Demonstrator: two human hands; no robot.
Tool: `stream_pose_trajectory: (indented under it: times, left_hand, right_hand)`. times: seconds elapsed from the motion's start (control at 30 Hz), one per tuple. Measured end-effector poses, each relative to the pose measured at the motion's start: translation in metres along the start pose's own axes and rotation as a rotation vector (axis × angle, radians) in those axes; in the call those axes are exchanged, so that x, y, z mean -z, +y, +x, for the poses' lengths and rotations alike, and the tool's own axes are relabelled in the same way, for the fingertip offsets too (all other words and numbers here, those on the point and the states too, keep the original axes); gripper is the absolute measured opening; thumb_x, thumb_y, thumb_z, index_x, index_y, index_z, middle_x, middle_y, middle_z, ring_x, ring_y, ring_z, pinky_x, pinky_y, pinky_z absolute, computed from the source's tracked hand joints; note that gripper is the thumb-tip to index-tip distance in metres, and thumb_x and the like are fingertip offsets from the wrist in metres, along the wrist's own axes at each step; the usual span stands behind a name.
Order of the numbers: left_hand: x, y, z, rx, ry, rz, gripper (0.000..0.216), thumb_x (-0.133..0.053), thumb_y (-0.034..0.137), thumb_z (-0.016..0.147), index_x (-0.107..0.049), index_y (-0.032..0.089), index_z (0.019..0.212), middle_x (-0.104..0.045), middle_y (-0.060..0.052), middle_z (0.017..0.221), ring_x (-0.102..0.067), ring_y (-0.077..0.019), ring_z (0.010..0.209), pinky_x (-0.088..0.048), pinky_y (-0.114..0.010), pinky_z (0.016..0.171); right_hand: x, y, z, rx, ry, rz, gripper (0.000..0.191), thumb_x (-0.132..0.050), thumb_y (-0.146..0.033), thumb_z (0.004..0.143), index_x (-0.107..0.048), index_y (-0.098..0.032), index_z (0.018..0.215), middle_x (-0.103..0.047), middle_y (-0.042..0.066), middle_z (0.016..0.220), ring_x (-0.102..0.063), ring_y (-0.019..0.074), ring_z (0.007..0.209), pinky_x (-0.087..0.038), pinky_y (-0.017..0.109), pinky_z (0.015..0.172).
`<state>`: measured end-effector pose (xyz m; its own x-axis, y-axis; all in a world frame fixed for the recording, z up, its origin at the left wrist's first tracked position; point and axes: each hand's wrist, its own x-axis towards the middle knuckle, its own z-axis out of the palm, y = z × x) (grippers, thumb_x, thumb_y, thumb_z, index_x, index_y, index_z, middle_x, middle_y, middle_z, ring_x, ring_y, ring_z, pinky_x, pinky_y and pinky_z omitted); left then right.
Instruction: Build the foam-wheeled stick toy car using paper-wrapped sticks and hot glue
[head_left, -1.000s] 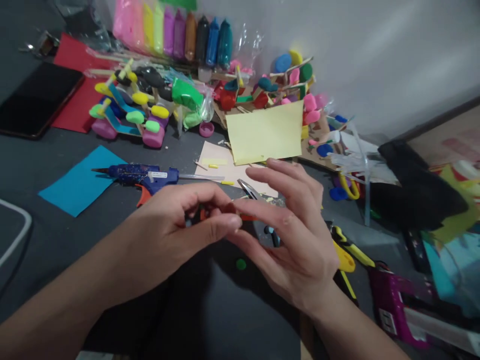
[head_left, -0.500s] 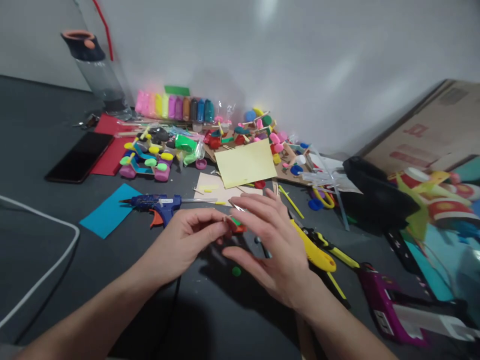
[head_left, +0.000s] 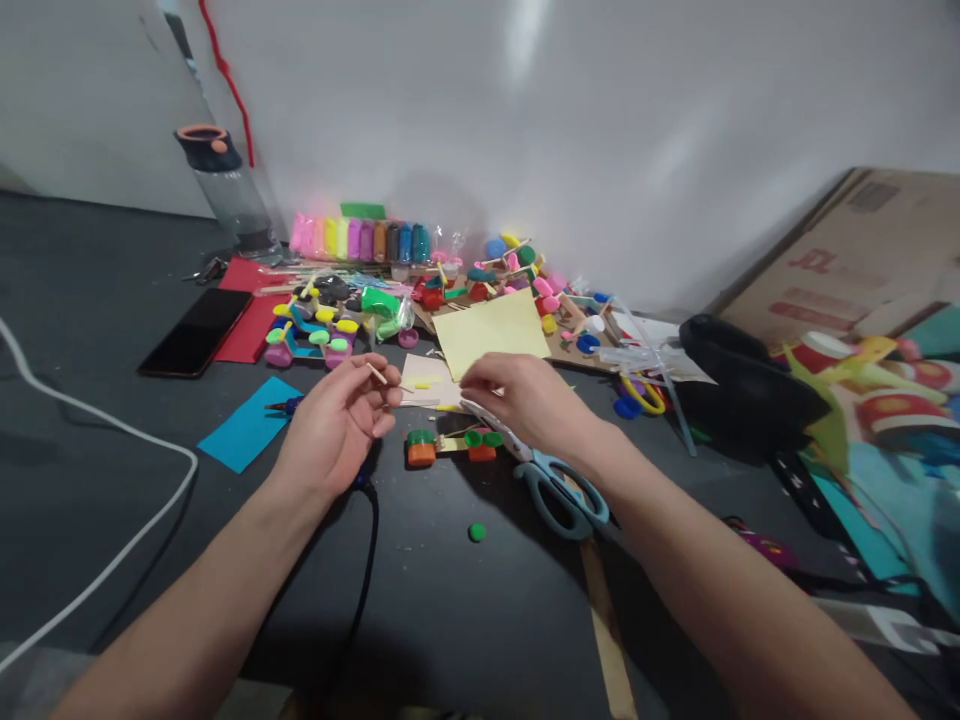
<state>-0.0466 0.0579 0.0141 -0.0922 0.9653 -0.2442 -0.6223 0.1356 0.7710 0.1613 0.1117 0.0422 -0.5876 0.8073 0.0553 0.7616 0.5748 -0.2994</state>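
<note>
Dark surface (head_left: pixel 465 620) seen from above, crowded toward 12 o'clock. Along the wall: a bottle (head_left: pixel 225 190) at 11 o'clock, a row of clay packs (head_left: pixel 360 238) at 12, and a box (head_left: pixel 847 250) at 2. A phone (head_left: pixel 195 333) and a blue sheet (head_left: pixel 247 437) lie at 10 o'clock from the hands. A white cable (head_left: pixel 112 450) curves at 9, and a dark cord (head_left: pixel 367 560) runs toward 6 from under the left hand (head_left: pixel 334 425). A yellow sheet (head_left: pixel 491 330) lies on a pale card (head_left: pixel 424 375) just beyond the hands. Scissors (head_left: pixel 562 490) lie under the right wrist, partly hidden by it, handles toward 5 o'clock. A green ball (head_left: pixel 477 532) sits alone at 6, and a wooden slat (head_left: pixel 604 630) lies at 5.

The left hand's grip is narrow, thumb and forefinger pinching a stick (head_left: pixel 376 373): thin, pale and short, its free end tilted toward 11 o'clock, above the surface. The right hand (head_left: pixel 517 395) rests with fingertips bunched at the card's edge; whether its grip holds anything cannot be told. Between the hands, nearer 6, lies a model (head_left: pixel 450 445): a flat bar with orange blocks topped green, untouched.
</note>
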Motion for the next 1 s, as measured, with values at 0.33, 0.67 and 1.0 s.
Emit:
stream_pose_trajectory:
  times: [0.33, 0.67, 1.0]
  left_hand:
    - [0.002, -0.004, 0.006, 0.149, -0.018, -0.076, 0.009, -0.064, 0.021, 0.087, -0.061, 0.013, 0.083, -0.049, 0.004, 0.066, -0.044, -0.0049, 0.047, -0.027, -0.014, 0.036]
    - [-0.003, -0.015, 0.000, 0.069, -0.050, 0.141, 0.032, -0.085, 0.027, 0.073, -0.062, 0.015, 0.091, -0.061, 0.004, 0.066, -0.047, -0.0042, 0.047, -0.028, -0.011, 0.037]
    - [-0.004, -0.022, -0.011, 0.091, -0.193, 0.180, 0.037, -0.088, 0.037, 0.071, -0.059, 0.015, 0.077, -0.064, 0.004, 0.061, -0.043, -0.0014, 0.037, -0.023, -0.010, 0.033]
  right_hand:
    - [-0.047, -0.006, 0.076, 0.020, -0.362, -0.197, 0.035, -0.066, -0.036, 0.099, -0.062, -0.017, 0.129, -0.065, 0.011, 0.130, -0.068, 0.0246, 0.109, -0.059, 0.046, 0.092]
    - [-0.006, -0.015, 0.042, 0.025, -0.160, 0.012, 0.008, -0.065, -0.019, 0.095, -0.071, -0.014, 0.095, -0.074, 0.004, 0.089, -0.068, 0.0153, 0.078, -0.054, 0.028, 0.071]
    - [0.003, -0.038, -0.009, 0.024, 0.046, 0.222, 0.007, -0.065, -0.021, 0.097, -0.068, -0.017, 0.092, -0.074, -0.003, 0.081, -0.065, 0.0084, 0.070, -0.046, 0.019, 0.063]
